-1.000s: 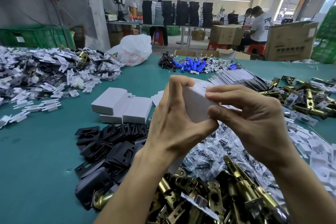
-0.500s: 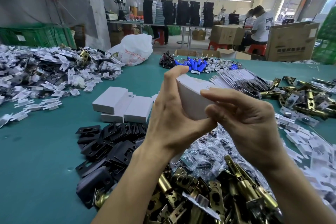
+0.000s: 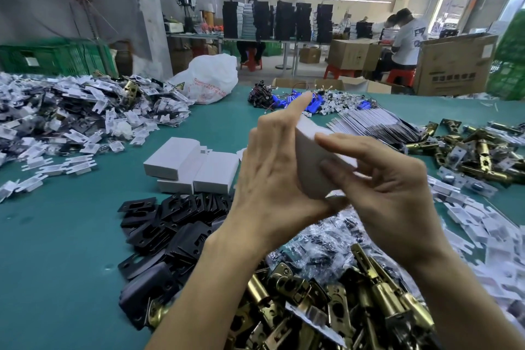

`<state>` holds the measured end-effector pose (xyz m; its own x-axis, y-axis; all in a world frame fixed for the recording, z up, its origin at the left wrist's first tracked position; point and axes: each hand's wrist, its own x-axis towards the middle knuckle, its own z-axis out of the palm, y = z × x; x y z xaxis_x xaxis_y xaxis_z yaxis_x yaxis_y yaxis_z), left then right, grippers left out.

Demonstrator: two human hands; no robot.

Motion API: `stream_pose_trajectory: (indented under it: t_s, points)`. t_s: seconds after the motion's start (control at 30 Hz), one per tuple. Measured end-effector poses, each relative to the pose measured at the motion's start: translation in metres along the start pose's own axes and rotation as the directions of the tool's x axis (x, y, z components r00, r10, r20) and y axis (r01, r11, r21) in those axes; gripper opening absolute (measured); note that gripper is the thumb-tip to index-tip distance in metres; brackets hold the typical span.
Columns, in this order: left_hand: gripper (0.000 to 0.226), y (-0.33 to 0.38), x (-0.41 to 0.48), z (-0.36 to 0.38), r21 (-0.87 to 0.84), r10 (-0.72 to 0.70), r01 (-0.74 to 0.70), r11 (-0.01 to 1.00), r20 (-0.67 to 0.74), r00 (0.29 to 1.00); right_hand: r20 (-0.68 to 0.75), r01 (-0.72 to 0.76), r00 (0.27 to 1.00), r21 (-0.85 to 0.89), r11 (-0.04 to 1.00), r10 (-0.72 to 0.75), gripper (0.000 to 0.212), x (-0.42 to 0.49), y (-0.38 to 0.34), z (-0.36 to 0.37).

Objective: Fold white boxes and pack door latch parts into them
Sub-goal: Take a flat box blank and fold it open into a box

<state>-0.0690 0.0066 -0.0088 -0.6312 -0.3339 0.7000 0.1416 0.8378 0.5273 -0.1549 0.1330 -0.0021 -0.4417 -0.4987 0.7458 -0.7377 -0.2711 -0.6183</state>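
Head view: the left hand point(image 3: 272, 176) grips the white box point(image 3: 307, 150) above the table point(image 3: 56, 236) towards its near edge. The right hand point(image 3: 389, 202) pinches the box's near end, probably tucking a flap. Brace firmly and press the flap in squarely.

Both bare: left hand point(image 3: 272, 176), right hand point(image 3: 397, 202). Bare forearms point(image 3: 204, 293) from wrist to frame edge. Slim fingers point(image 3: 298, 102), short nails. Tendon ridges, knuckle creases on back of left hand.

We see a plain white box point(image 3: 318, 162); a teal table point(image 3: 56, 236); black plates point(image 3: 176, 224); brass latches point(image 3: 326, 307); blue parts point(image 3: 314, 104).
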Motion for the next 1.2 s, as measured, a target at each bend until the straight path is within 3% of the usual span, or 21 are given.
stream_pose_trajectory:
  t_s: [0.07,0.13,0.2,0.23,0.27,0.3,0.37,0.4,0.5,0.6,0.73,0.83,1.03,1.13,1.2]
  points:
    - [0.109,0.006,0.002,0.001,0.047,-0.006,0.008,0.999,-0.054,0.999,-0.142,0.014,0.990,0.000,1.000,-0.013,0.029,0.002,0.003,-0.008]
    - [0.068,0.013,0.004,0.000,0.019,-0.023,0.029,0.999,-0.264,0.964,-0.265,0.040,0.963,-0.030,0.999,-0.046,0.028,0.002,0.006,-0.015]
    - [0.034,0.019,0.007,-0.007,-0.202,-0.202,0.136,0.970,-0.354,0.913,-0.328,0.062,0.942,-0.059,0.996,-0.078,0.029,0.002,0.007,-0.016]
    - [0.038,0.020,0.010,-0.011,-0.383,-0.364,0.259,0.887,-0.235,0.901,-0.333,0.082,0.937,-0.075,0.994,-0.103,0.029,0.001,0.006,-0.014]
    - [0.053,0.019,0.012,-0.014,-0.509,-0.508,0.436,0.742,-0.004,0.861,-0.328,0.111,0.935,-0.097,0.989,-0.137,0.028,0.001,0.004,-0.011]
    - [0.071,0.018,0.013,-0.016,-0.540,-0.578,0.608,0.582,0.251,0.777,-0.315,0.142,0.932,-0.133,0.981,-0.177,0.026,0.000,0.002,-0.007]
    - [0.096,0.014,0.014,-0.018,-0.503,-0.531,0.792,0.346,0.590,0.607,-0.246,0.200,0.934,-0.242,0.949,-0.260,0.023,-0.001,-0.001,-0.001]
    - [0.102,0.013,0.014,-0.017,-0.518,-0.466,0.817,0.253,0.675,0.572,-0.188,0.232,0.937,-0.292,0.928,-0.293,0.025,-0.002,-0.002,0.002]
    - [0.090,0.008,0.012,-0.018,-0.637,-0.273,0.769,-0.048,0.749,0.603,0.011,0.279,0.957,-0.301,0.912,-0.289,0.031,-0.007,-0.003,0.010]
    - [0.064,0.005,0.012,-0.020,-0.688,-0.295,0.698,-0.200,0.722,0.626,0.188,0.205,0.970,-0.273,0.940,-0.157,0.025,-0.009,-0.003,0.014]
    - [0.041,-0.001,0.015,-0.017,-0.776,-0.494,0.617,-0.133,0.591,0.638,0.374,0.066,0.923,-0.397,0.915,0.096,0.024,-0.009,0.001,0.008]
    - [0.030,-0.011,0.015,-0.012,-0.780,-0.629,0.625,0.028,0.472,0.618,0.471,0.029,0.858,-0.444,0.896,0.205,0.026,-0.010,0.000,0.009]
    - [0.050,-0.023,0.013,-0.011,-0.769,-0.759,0.592,0.240,0.232,0.608,0.597,-0.025,0.681,-0.561,0.828,0.425,0.027,-0.015,0.000,0.016]
    - [0.068,-0.029,0.013,-0.015,-0.766,-0.766,0.552,0.330,0.124,0.630,0.599,-0.083,0.662,-0.539,0.838,0.450,0.023,-0.015,-0.001,0.017]
    - [0.064,-0.031,0.013,-0.014,-0.764,-0.753,0.529,0.370,0.086,0.652,0.598,-0.079,0.657,-0.552,0.830,0.460,0.024,-0.015,-0.002,0.019]
